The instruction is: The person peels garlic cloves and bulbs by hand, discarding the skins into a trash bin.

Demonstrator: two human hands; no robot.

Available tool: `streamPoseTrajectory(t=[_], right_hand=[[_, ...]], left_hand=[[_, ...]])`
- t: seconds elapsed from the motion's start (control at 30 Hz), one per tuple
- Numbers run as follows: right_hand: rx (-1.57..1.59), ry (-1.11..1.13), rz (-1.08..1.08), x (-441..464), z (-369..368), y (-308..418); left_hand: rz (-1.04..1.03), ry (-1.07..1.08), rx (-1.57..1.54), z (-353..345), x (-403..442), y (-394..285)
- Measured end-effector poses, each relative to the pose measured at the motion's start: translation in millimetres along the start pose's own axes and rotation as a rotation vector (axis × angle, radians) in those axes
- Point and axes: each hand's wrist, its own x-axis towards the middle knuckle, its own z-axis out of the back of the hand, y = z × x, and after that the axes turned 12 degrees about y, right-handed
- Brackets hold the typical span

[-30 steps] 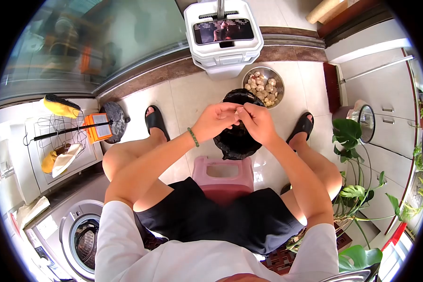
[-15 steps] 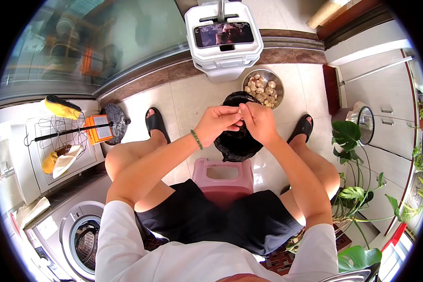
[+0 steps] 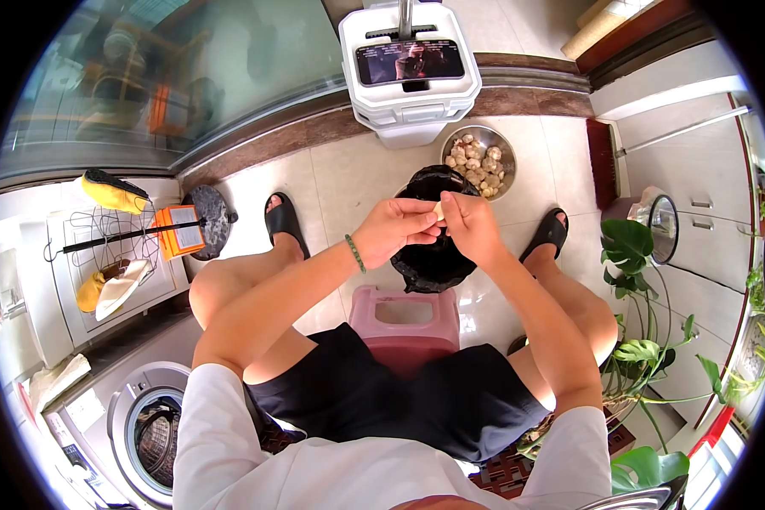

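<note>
In front of me the left hand and right hand are pinching a small pale garlic clove between them, both nearly closed. They're hovering over a black plastic-lined container; just beyond, on the floor, a steel bowl is holding garlic bulbs.

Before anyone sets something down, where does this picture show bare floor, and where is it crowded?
Bare floor shows between the left slipper and the black bag, and between the metal bowl and the right slipper. It's crowded where the left hand and right hand meet over the bag, pinching a pale piece, with bowl and white box close beyond.
</note>
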Motion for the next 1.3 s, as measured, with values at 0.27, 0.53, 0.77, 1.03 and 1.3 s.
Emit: streamPoseTrajectory(t=[0.27, 0.53, 0.77, 1.03, 1.3], right_hand=[[-0.013, -0.002, 0.082, 1, -1, -4], [-0.205, 0.051, 0.165, 5, 9, 1], [-0.051, 0.016, 0.163, 3, 8, 14], [-0.045, 0.004, 0.087, -1, 9, 15], [-0.122, 0.01, 0.16, 1, 9, 8]], left_hand=[[-0.001, -0.046, 0.116, -8, -4, -4], [-0.019, -0.084, 0.236, -10, -5, -8], [-0.002, -0.009, 0.267, -15, -6, -25], [0.005, 0.046, 0.098, -10, -2, -16], [-0.042, -0.01, 0.244, -14, -7, -26]])
